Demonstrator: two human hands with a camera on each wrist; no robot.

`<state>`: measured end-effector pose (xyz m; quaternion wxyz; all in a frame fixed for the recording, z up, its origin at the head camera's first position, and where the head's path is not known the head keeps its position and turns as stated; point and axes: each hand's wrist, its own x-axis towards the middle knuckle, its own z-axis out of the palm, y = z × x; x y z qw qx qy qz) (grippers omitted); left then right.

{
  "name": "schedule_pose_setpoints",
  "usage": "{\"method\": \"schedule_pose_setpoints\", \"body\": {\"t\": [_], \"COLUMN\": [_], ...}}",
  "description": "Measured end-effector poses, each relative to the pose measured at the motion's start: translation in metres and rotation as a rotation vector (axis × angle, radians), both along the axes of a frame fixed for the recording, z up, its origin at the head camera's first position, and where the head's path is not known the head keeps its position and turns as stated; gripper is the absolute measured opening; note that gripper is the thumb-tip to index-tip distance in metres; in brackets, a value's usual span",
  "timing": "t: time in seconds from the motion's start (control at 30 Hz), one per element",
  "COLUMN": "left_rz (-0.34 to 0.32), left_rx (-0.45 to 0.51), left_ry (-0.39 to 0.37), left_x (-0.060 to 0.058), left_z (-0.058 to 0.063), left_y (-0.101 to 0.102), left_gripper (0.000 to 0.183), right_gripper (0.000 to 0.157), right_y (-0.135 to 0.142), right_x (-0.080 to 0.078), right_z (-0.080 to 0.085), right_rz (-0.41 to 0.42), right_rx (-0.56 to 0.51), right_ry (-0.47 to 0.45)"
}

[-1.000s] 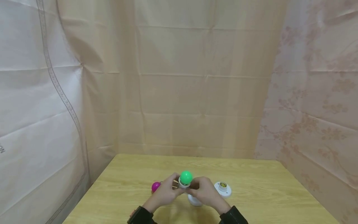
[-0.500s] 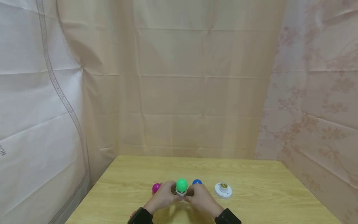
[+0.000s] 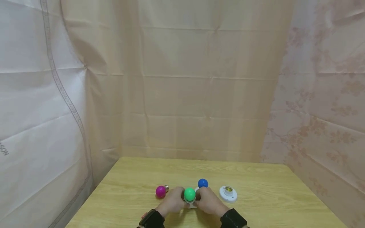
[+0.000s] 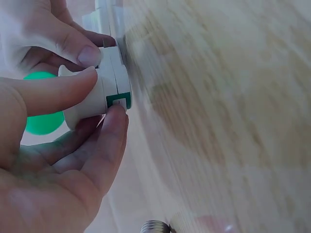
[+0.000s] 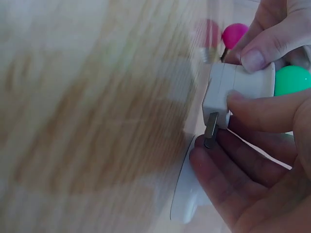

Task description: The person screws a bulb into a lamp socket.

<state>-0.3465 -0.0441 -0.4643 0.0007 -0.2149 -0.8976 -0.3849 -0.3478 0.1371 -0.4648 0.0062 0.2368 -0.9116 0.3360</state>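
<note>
A green light bulb [image 3: 189,194] stands in a white lamp holder [image 4: 90,99], low over the wooden table. Both hands hold this holder from opposite sides. My left hand [image 3: 173,201] pinches it with thumb and fingers, a fingertip at a green strip [image 4: 116,100] near its base. Thumb and fingers of my right hand [image 3: 210,202] grip the other side, where a metal tab [image 5: 211,130] sticks out. Whether the base touches the table cannot be told.
A magenta bulb [image 3: 161,191] lies to the left on the table [image 3: 142,171]. Behind the right hand is a blue bulb [image 3: 202,182] on a partly hidden white base. An unfilled round white socket [image 3: 228,193] sits at right. Cloth hangs around the table.
Both hands have lowered the green bulb and its holder toward the table. The blue bulb, earlier hidden behind the right hand, has come into view, and more of the magenta bulb shows.
</note>
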Motion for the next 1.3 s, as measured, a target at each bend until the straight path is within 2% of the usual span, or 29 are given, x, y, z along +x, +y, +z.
{"method": "schedule_pose_setpoints", "body": {"t": [0.3,0.63,0.9,1.1,1.3], "left_rz": [0.007,0.036,0.053,0.045,0.035], "left_rx": [0.01,-0.009,-0.035,-0.053,-0.036], "left_ry": [-0.046,-0.048,-0.048,-0.04,-0.075], "left_x": [-0.005,-0.011,-0.016,-0.017,-0.018], "left_z": [0.0,0.002,0.002,0.0,-0.001], "left_y": [0.007,0.013,0.017,0.018,0.016], "left_gripper": [0.03,0.03,0.028,0.027,0.028], "right_gripper": [0.007,0.008,0.008,0.011,0.007], "right_y": [0.003,0.0,0.0,0.0,0.002], "right_x": [-0.007,-0.012,-0.013,-0.013,-0.012], "right_z": [-0.002,-0.004,-0.003,-0.003,-0.001], "right_rz": [-0.003,-0.063,-0.115,-0.113,-0.101], "right_rx": [0.044,0.097,0.112,0.129,0.116], "right_ry": [0.006,0.06,0.054,0.087,0.029]}}
